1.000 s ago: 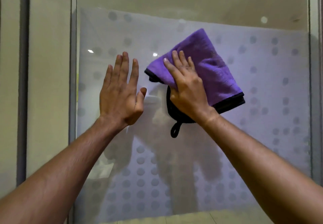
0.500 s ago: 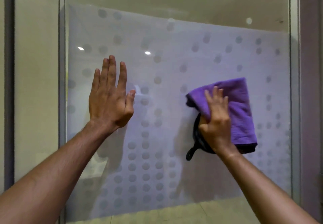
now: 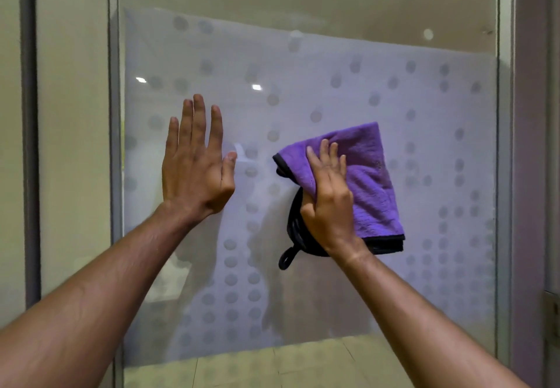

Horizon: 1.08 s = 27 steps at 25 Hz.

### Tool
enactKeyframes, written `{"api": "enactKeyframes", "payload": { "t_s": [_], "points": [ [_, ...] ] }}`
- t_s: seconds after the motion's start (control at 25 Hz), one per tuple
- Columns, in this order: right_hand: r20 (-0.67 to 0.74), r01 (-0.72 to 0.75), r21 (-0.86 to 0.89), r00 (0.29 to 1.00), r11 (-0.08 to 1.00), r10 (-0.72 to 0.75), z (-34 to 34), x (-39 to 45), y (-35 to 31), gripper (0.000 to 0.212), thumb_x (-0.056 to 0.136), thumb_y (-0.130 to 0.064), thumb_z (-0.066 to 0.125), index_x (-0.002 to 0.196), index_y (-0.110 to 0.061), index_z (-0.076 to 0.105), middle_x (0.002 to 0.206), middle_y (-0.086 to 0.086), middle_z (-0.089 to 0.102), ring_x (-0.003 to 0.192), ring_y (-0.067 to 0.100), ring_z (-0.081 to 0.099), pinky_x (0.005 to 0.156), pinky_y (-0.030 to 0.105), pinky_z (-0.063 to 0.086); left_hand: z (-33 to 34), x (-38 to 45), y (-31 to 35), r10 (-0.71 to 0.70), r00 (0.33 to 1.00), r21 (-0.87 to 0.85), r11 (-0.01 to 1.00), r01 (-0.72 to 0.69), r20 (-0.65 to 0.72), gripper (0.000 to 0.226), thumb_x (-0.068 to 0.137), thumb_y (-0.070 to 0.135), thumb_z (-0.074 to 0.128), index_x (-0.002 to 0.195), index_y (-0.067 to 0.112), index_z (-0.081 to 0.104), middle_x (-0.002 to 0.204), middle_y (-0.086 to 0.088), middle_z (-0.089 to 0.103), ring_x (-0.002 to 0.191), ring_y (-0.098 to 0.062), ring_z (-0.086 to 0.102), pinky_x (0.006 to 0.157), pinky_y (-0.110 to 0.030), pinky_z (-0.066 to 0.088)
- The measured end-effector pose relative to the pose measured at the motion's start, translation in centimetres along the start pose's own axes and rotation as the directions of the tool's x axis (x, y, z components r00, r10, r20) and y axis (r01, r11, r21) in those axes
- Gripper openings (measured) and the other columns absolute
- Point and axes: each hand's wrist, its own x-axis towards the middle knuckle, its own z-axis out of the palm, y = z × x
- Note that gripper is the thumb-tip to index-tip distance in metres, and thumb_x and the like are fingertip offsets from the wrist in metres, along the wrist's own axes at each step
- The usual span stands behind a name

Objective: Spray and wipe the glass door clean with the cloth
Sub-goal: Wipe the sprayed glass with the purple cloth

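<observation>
The glass door (image 3: 333, 78) fills the view, with a frosted band of grey dots across its middle. A folded purple cloth (image 3: 372, 181) with black edging and a black hanging loop lies flat against the glass, right of centre. My right hand (image 3: 328, 202) presses on the cloth's left half, fingers pointing up. My left hand (image 3: 197, 166) rests flat on the bare glass to the left, fingers spread, holding nothing. No spray bottle is in sight.
A grey metal frame (image 3: 114, 145) runs down the door's left edge, with another glass panel (image 3: 72, 145) beyond it. A second frame post (image 3: 504, 175) bounds the right side, with a hinge or latch part (image 3: 551, 312) low at the right. Tiled floor (image 3: 272, 366) shows through the lower glass.
My right hand swept the cloth from upper centre down and to the right, then slightly back left. My left hand stayed flat on the glass.
</observation>
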Motion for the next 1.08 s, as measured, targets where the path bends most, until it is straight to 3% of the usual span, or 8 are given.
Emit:
{"api": "enactKeyframes", "payload": {
  "t_s": [0.2, 0.32, 0.44, 0.52, 0.64, 0.72, 0.92, 1.08],
  "points": [
    [-0.017, 0.006, 0.005, 1.000, 1.000, -0.006, -1.1, -0.5, -0.2, 0.078, 0.068, 0.019, 0.054, 0.143, 0.006, 0.040, 0.153, 0.029, 0.031, 0.146, 0.042, 0.021, 0.122, 0.051, 0.014, -1.8, 0.0, 0.3, -0.015, 0.997, -0.040, 0.999, 0.018, 0.076, 0.079, 0.089, 0.046, 0.034, 0.153, 0.008, 0.010, 0.162, -0.019, 0.001, 0.150, -0.029, -0.002, 0.122, -0.045, 0.003],
    [-0.028, -0.005, 0.006, 1.000, 1.000, 0.005, -1.2, -1.3, -0.7, 0.077, 0.068, 0.019, 0.054, 0.143, 0.007, 0.039, 0.152, 0.032, 0.030, 0.145, 0.045, 0.021, 0.121, 0.055, 0.017, -3.4, 0.1, 1.6, 0.029, 0.998, -0.115, 0.993, -0.022, 0.062, 0.076, 0.089, 0.046, 0.038, 0.151, 0.005, 0.023, 0.158, -0.021, 0.019, 0.148, -0.031, 0.015, 0.120, -0.046, 0.013],
    [-0.019, -0.015, 0.014, 1.000, 1.000, 0.016, -1.3, -1.7, -1.3, 0.077, 0.069, 0.017, 0.052, 0.143, 0.007, 0.038, 0.153, 0.031, 0.029, 0.146, 0.045, 0.021, 0.120, 0.056, 0.017, -5.2, 0.8, 3.7, 0.136, 0.991, -0.271, 0.953, -0.136, -0.021, 0.064, 0.087, 0.051, 0.039, 0.131, 0.007, 0.054, 0.129, -0.015, 0.056, 0.123, -0.031, 0.048, 0.100, -0.043, 0.037],
    [-0.019, -0.018, 0.017, 1.000, 1.000, 0.018, -1.4, -1.7, -1.8, 0.078, 0.067, 0.016, 0.051, 0.144, 0.007, 0.038, 0.153, 0.031, 0.028, 0.146, 0.045, 0.021, 0.120, 0.056, 0.017, -6.2, 1.9, 5.2, 0.125, 0.989, -0.460, 0.885, -0.073, 0.083, 0.059, 0.084, 0.055, 0.042, 0.119, 0.012, 0.063, 0.107, -0.006, 0.067, 0.104, -0.023, 0.058, 0.089, -0.039, 0.045],
    [-0.025, -0.021, 0.019, 0.999, 1.000, 0.021, -1.5, -1.9, -2.4, 0.081, 0.064, 0.015, 0.051, 0.144, 0.007, 0.037, 0.153, 0.031, 0.029, 0.146, 0.044, 0.021, 0.120, 0.056, 0.018, -7.0, 3.1, 6.5, 0.089, 0.921, -0.634, 0.750, 0.188, 0.378, 0.045, 0.084, 0.049, 0.057, 0.109, 0.014, 0.068, 0.089, -0.002, 0.073, 0.080, -0.009, 0.066, 0.070, -0.020, 0.049],
    [-0.029, -0.023, 0.022, 0.999, 0.999, 0.023, -1.5, -1.7, -2.7, 0.083, 0.063, 0.014, 0.051, 0.145, 0.006, 0.037, 0.154, 0.030, 0.028, 0.146, 0.043, 0.021, 0.121, 0.055, 0.017, -7.2, 3.8, 6.9, 0.081, 0.884, -0.618, 0.745, 0.253, 0.460, 0.027, 0.083, 0.036, 0.066, 0.099, 0.015, 0.071, 0.081, -0.002, 0.074, 0.066, -0.005, 0.066, 0.056, -0.009, 0.046],
    [-0.031, -0.036, 0.051, 0.999, 0.998, 0.038, -1.7, -1.9, -3.1, 0.082, 0.066, 0.011, 0.051, 0.145, 0.007, 0.034, 0.154, 0.029, 0.028, 0.147, 0.041, 0.021, 0.121, 0.054, 0.018, -8.0, 4.3, 7.6, 0.061, 0.871, -0.644, 0.698, 0.311, 0.487, 0.038, 0.074, 0.017, 0.071, 0.111, 0.019, 0.059, 0.072, 0.001, 0.070, 0.057, -0.002, 0.060, 0.053, -0.018, 0.048],
    [-0.015, -0.046, 0.071, 0.999, 0.996, 0.048, -2.1, -2.5, -3.2, 0.079, 0.070, 0.000, 0.064, 0.144, 0.010, 0.035, 0.152, 0.030, 0.033, 0.145, 0.043, 0.025, 0.120, 0.054, 0.022, -8.2, 4.3, 8.2, 0.108, 0.904, -0.660, 0.719, 0.216, 0.413, 0.052, 0.073, 0.010, 0.071, 0.118, 0.019, 0.047, 0.073, -0.002, 0.067, 0.058, -0.004, 0.058, 0.049, -0.017, 0.046]
  ]
}}
